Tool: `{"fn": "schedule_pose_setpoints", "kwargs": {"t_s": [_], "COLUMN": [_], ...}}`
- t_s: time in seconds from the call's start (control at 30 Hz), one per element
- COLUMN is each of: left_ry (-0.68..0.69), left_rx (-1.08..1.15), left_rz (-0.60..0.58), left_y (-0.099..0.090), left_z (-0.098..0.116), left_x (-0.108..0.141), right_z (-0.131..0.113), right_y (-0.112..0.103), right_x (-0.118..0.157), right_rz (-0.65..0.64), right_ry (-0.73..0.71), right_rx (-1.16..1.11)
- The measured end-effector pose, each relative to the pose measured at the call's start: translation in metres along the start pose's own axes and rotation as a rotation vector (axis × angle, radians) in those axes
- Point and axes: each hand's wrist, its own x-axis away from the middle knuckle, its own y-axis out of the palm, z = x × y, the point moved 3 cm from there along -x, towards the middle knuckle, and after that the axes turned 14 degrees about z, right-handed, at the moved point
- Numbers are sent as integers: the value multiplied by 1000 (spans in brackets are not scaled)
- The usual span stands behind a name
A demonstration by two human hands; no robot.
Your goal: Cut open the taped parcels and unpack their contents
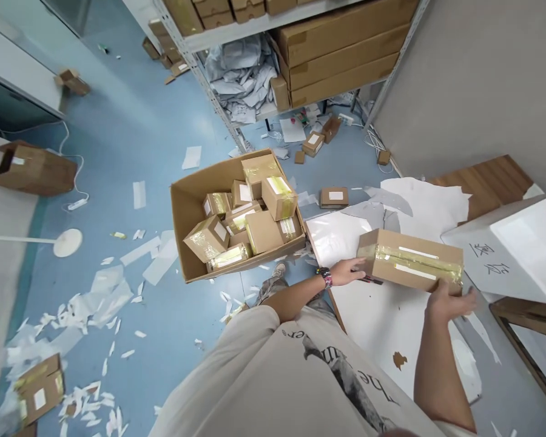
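A long brown cardboard box point(412, 258), with yellowish tape and white strips along its side, is between my two hands at the white tabletop point(373, 321). My left hand point(346, 271) touches its left end with the fingers; a bracelet is on that wrist. At the lower right corner, my right hand point(446, 301) grips the box, its thumb on the taped side. Whether the box rests on the table or is slightly lifted, I cannot tell. Some dark, pen-like items point(372, 280) lie beside my left fingertips. Left of the table, a big open carton point(182, 212) holds several taped small boxes.
Shelving point(204, 85) with long cartons point(346, 42) and grey plastic bags point(243, 73) stands ahead. A white bin point(509, 249) sits right of the table. Paper scraps point(104, 285) litter the blue floor. A small labelled box point(333, 197) lies beyond the table.
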Motion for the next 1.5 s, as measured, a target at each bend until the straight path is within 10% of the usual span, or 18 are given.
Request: {"fn": "schedule_pose_setpoints", "kwargs": {"t_s": [0.1,0.37,0.53,0.7,0.93,1.17,1.5], "left_ry": [-34,-164,-119,-82,-155,-54,77], "left_rx": [3,66,-401,-695,-1057,-920,-663], "left_rz": [53,926,745,326,50,134,617], "left_y": [-74,-386,-514,-544,-520,-528,-613], "left_z": [2,-17,-33,-52,-63,-55,-59], "left_x": [-5,-86,-163,-232,-266,-248,-128], "right_z": [-48,-242,-341,-449,-566,-597,-573], "right_y": [-11,48,115,192,297,333,345], "right_x": [27,117,156,188,249,324,315], "right_rz": [194,-404,-629,-841,-1060,-1205,-1017], "right_ry": [-34,-224,-276,-438,-655,-618,-117], "right_rx": [41,-263,-364,-480,-548,-586,-520]}}
